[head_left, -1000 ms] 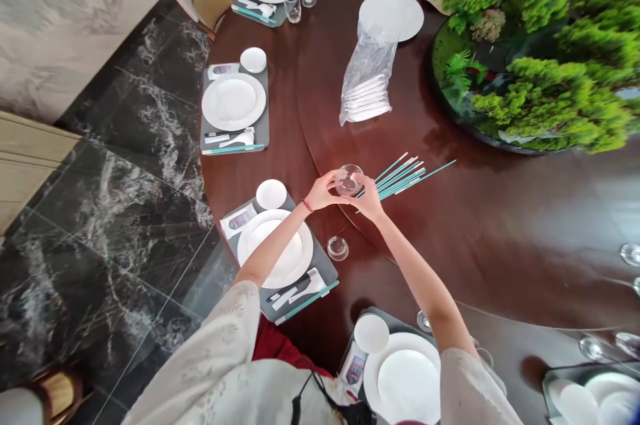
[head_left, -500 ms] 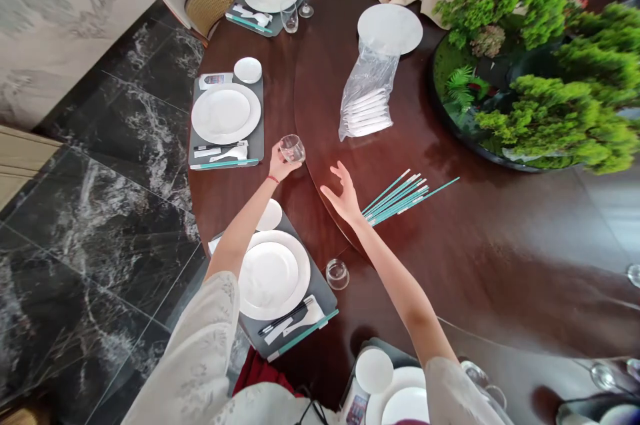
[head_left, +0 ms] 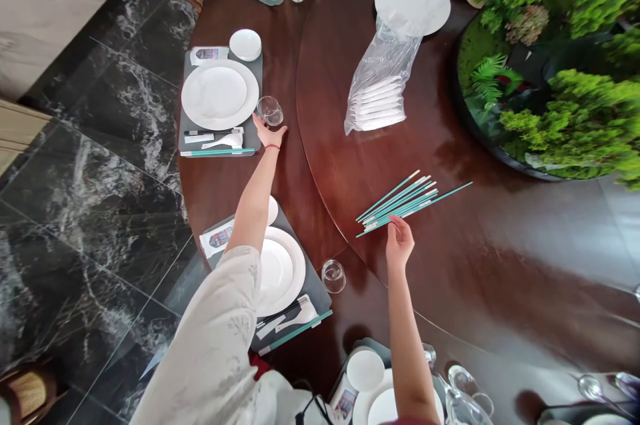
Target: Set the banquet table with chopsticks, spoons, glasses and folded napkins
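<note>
My left hand point(head_left: 269, 134) reaches far across the dark round table point(head_left: 230, 185), its fingers around the base of a small clear glass point(head_left: 271, 110). The glass stands at the right edge of a grey placemat point(head_left: 253, 138) that carries a white plate point(head_left: 220, 94). My right hand point(head_left: 400, 243) hovers with loosely spread fingers just below a fanned bunch of teal chopsticks point(head_left: 407, 200) on the turntable point(head_left: 340, 65). Its fingertips are at or just short of the chopsticks' nearest edge, and it holds nothing.
A second small glass point(head_left: 333, 275) stands by the nearer place setting point(head_left: 280, 272). On the turntable lie a plastic bag of white items point(head_left: 376, 95), a round white plate point(head_left: 413, 2) and a green plant centrepiece point(head_left: 560, 92). More glasses point(head_left: 460, 382) stand at the bottom right.
My left hand carried the glass from the turntable's edge out to the left place setting and lowered it beside the mat. My right hand let go of the glass and drew back to the chopsticks.
</note>
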The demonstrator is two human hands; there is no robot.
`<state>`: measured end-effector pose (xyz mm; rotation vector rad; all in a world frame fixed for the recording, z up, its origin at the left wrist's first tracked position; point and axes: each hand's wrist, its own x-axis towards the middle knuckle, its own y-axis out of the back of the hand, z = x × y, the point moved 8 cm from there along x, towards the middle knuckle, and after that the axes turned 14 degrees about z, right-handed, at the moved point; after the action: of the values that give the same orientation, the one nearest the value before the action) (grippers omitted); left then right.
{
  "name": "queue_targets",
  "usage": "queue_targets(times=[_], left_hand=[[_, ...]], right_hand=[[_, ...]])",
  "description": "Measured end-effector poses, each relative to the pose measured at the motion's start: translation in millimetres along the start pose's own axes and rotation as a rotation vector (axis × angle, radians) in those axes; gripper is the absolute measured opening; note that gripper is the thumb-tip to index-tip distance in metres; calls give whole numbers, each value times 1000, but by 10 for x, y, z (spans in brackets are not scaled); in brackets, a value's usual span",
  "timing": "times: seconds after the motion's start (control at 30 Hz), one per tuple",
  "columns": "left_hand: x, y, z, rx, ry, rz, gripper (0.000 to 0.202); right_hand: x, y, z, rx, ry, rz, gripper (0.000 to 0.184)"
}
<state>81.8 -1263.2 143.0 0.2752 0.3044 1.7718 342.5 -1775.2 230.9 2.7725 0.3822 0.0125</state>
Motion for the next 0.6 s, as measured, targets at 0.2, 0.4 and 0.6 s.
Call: queue_targets(times=[0.2,0.4,0.6], left_hand=[[-1051,580,122,-110,55,-105,81],[-2753,1377,102,-6,36,-669,50],[-3766,1652,30,71,69,-805,60]], right_hand=[[-522,183,371,-186,-29,-199,36],[-855,435,339,-578,253,-336,40],[-1030,717,462,-767,192,-377,49]])
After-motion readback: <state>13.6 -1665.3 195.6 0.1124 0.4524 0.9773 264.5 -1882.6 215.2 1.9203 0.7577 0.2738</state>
